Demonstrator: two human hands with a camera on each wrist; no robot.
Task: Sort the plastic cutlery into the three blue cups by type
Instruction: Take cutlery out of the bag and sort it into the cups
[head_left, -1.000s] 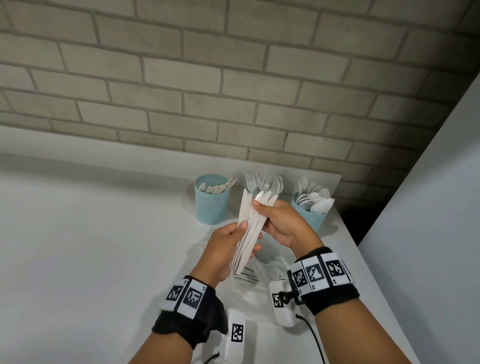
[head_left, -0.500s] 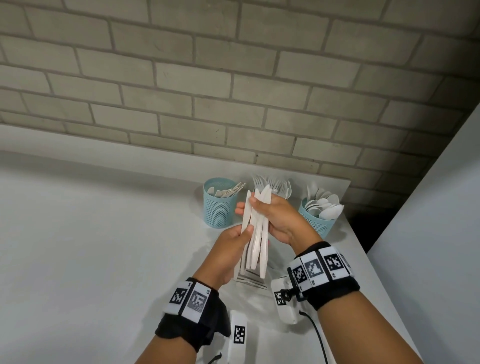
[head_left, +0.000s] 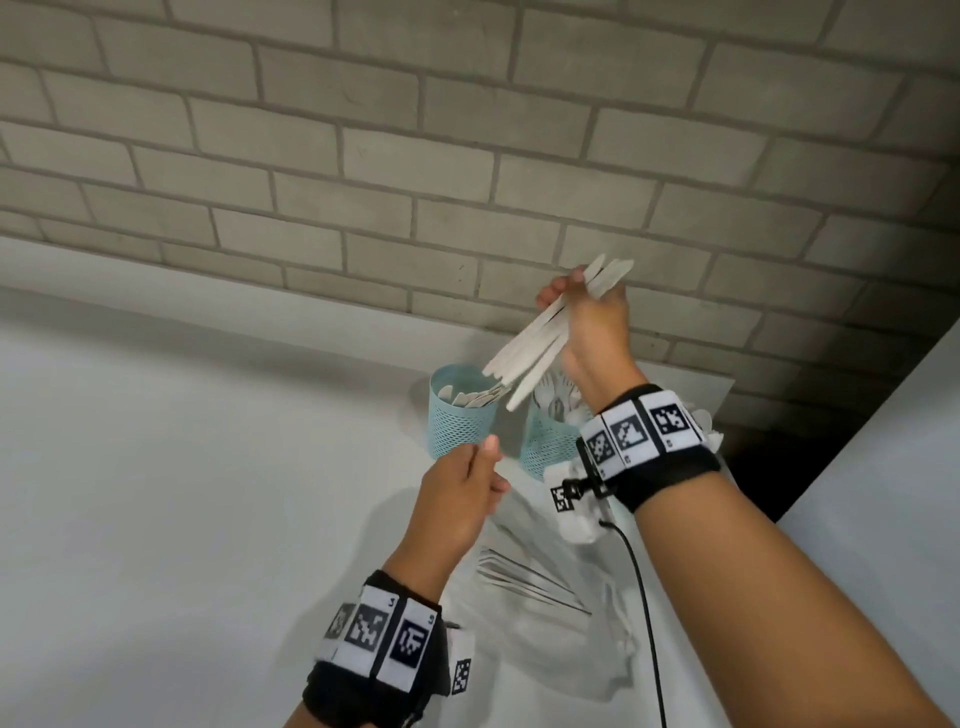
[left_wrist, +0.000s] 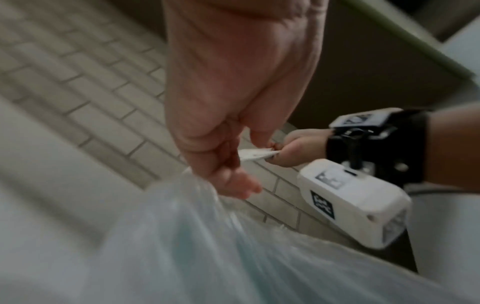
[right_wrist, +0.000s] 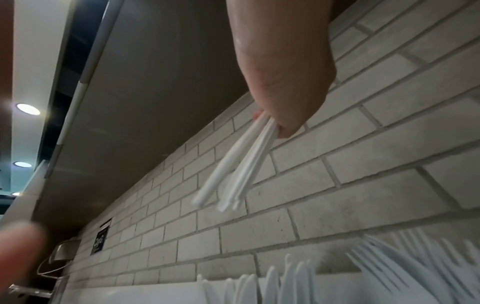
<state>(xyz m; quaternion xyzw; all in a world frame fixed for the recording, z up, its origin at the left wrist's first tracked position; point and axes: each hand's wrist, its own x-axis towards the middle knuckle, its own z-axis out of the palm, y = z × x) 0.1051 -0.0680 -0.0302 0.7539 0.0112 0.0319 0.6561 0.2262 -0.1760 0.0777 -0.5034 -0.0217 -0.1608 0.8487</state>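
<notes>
My right hand (head_left: 576, 291) is raised in front of the brick wall and grips a bundle of white plastic knives (head_left: 535, 343) near their top ends. The bundle tilts down to the left, its lower ends just above the left blue mesh cup (head_left: 460, 423), which holds more knives. The right wrist view shows the same knives (right_wrist: 239, 164) hanging from my right hand (right_wrist: 275, 123). My left hand (head_left: 483, 467) is lower, beside that cup, fingers curled and pinching the clear plastic bag (left_wrist: 207, 236). The middle cup (head_left: 545, 447) holds forks (right_wrist: 415, 267). My right wrist hides the third cup.
The white counter (head_left: 182, 493) ends at a brick wall (head_left: 363, 182) just behind the cups. A white panel (head_left: 893, 493) stands to the right, past a dark gap. The crumpled bag (head_left: 545, 587) lies on the counter under my arms. A cabinet underside (right_wrist: 155, 102) hangs overhead.
My right hand has lifted the knives up and to the right, out of my left hand, and tipped their lower ends toward the left cup. My left hand has let go of them and stayed low.
</notes>
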